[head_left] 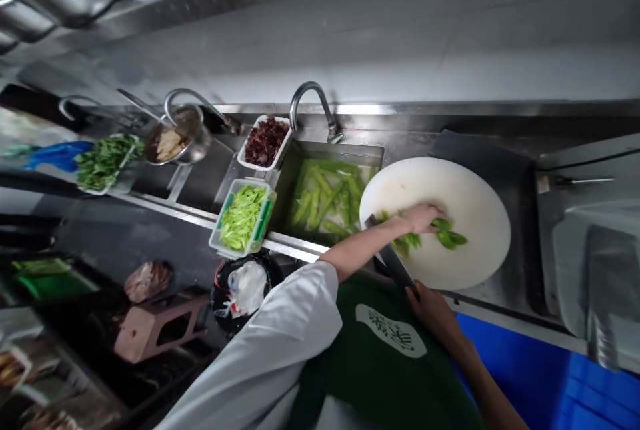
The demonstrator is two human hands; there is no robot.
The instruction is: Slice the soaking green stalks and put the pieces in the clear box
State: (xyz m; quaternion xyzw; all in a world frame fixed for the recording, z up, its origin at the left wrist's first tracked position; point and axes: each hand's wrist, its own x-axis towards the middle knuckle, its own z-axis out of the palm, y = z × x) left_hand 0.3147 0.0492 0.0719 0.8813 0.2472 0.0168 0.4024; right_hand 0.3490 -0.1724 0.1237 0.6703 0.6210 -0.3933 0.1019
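Note:
My left hand (424, 218) reaches over a large round white cutting board (470, 190), its fingers curled down against some green vegetable slices (450, 237). More chopped green pieces (407, 243) lie on the board under my left forearm. A wide-bladed kitchen knife (395, 263) is in my right hand (427, 307) at the board's near edge. Its blade points up and to the left, partly behind my left arm. Just left of the board, long peeled green stems (325, 197) lie in water in a steel sink (287, 207).
A plastic container of sliced green vegetable (243, 217) and a white tray of dark red leaves (267, 141) stand left of the sink. A curved faucet (313, 93) rises behind it. Below is a black-lined bin (247, 290). Further left are a steel bowl (193, 143) and leafy greens (105, 160).

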